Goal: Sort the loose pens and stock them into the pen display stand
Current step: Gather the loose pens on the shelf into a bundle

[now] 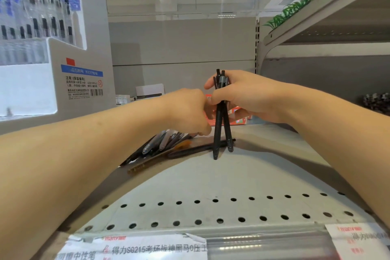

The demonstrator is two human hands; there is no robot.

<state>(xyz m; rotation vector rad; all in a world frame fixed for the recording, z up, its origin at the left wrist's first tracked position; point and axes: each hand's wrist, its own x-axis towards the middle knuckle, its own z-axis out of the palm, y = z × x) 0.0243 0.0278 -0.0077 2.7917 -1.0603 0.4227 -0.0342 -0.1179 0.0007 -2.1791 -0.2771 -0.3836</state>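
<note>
My right hand [244,95] grips a bunch of black pens [219,129] upright, their tips resting on the grey shelf [211,181]. My left hand [187,110] is curled just left of the bunch, fingers down at the loose pens [162,145] lying in a pile on the shelf; what it pinches is hidden. One black pen [196,150] lies flat across the shelf beside the bunch's tips. The white pen display stand [82,48] rises at the left, with rows of pens in its tiers.
A red and orange box [238,114] lies behind my hands, and white boxes [149,91] stand further back. An upper shelf [329,25] with green plastic plants overhangs at the right. Price labels [137,247] line the shelf's front edge.
</note>
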